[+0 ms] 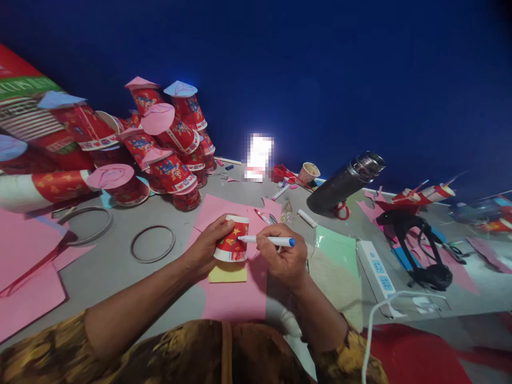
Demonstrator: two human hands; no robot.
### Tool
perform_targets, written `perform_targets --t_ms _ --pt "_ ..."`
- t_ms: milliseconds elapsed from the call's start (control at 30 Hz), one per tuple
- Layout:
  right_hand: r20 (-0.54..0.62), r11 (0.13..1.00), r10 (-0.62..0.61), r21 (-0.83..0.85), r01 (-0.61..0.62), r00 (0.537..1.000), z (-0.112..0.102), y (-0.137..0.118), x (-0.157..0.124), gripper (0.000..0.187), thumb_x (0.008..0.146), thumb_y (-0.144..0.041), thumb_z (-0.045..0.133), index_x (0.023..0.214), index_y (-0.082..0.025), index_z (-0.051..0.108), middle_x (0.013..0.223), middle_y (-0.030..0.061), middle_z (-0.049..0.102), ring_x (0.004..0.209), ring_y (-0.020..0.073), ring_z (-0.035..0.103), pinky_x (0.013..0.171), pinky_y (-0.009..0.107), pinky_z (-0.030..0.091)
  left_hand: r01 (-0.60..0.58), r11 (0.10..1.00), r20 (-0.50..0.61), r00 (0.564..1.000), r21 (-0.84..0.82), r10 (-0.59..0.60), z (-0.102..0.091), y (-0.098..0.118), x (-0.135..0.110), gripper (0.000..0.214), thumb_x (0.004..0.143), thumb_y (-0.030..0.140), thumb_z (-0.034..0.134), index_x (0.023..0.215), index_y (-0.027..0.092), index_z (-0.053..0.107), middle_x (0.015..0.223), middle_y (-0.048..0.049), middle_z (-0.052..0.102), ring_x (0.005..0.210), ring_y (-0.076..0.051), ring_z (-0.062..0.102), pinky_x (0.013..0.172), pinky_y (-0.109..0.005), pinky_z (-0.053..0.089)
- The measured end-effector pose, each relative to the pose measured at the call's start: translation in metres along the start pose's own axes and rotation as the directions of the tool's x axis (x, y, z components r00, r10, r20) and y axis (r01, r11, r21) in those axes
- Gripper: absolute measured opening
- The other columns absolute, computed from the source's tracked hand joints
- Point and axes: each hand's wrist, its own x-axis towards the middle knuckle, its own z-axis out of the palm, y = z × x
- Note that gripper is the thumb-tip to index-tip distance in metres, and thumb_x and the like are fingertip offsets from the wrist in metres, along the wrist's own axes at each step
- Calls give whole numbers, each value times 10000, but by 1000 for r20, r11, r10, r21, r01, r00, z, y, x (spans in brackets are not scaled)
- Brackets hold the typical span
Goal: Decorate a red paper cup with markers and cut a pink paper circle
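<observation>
"Where does the view come from?"
"A single camera on the person's head, above and on the near side of the tapered red-and-white paper cup."
"Facing which way?"
"Forward and down: the brown-and-yellow patterned fabric top lies on the cup's near side, the plain dark blue wall beyond it."
"And how near?"
"Fairly near the cup, wide enough to take in the flat grey tabletop on both sides of it."
</observation>
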Motion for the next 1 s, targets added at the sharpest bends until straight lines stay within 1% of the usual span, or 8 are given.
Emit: perform_targets --t_ms 100,233,300,367,467,633,833,1000 --pt "7 1000 13 -9 -13 1000 0 1 0 179 982 -227 635 816 -211 700 718 9 753 565 123 638 566 246 498 47 997 -37 998 -68 -50 -1 -1 2 367 788 376 933 1004 137 756 835 -59 774 678 -187 715 625 -282 608" --pt "-62 993 116 14 -115 991 -4 7 0 192 977 -253 636 795 -208 679 649 -17 681 534 122 594 543 247 460 110 985 -114 985 -136 -126 -3 0 6 172 933 284 780 971 119 749 829 -90 785 672 -196 740 656 -314 640" --pt "-68 989 147 40 -144 987 -5 10 0 188 975 -262 638 800 -205 679 645 -25 665 522 117 576 536 244 447 150 976 -137 975 -161 -173 -2 1 7 191 999 279 684 972 102 750 812 -113 784 671 -213 752 662 -339 652" --pt "-54 989 142 54 -139 988 -4 10 0 187 971 -258 641 797 -203 682 659 -21 675 542 118 590 554 242 458 189 962 -163 961 -196 -222 0 3 7 253 1037 282 615 979 80 755 805 -135 786 664 -225 759 661 -355 660" --pt "-29 991 124 53 -122 992 -2 10 -1 184 966 -251 643 794 -205 687 667 -16 686 568 123 612 579 240 476 204 954 -184 952 -219 -245 4 5 5 273 1047 263 587 970 66 760 792 -137 786 639 -217 755 656 -348 665" --pt "-14 990 132 46 -131 991 -1 9 -1 193 971 -263 633 792 -207 680 659 -21 671 549 117 580 568 241 457 236 945 -177 944 -227 -278 8 7 3 280 1042 287 598 956 72 755 774 -130 781 611 -213 743 625 -344 662" --pt "-25 988 150 53 -148 988 -3 8 1 201 964 -276 622 779 -210 666 648 -20 658 555 123 569 563 247 440 257 924 -191 929 -282 -316 14 12 2 303 1055 291 551 957 75 740 741 -125 759 587 -217 728 609 -353 659" --pt "25 985 158 64 -159 987 -4 6 0 195 954 -272 635 773 -210 671 632 -26 652 525 114 550 552 244 435 246 930 -211 928 -274 -308 15 14 1 292 1048 279 560 947 70 737 738 -118 750 585 -207 715 606 -349 654"
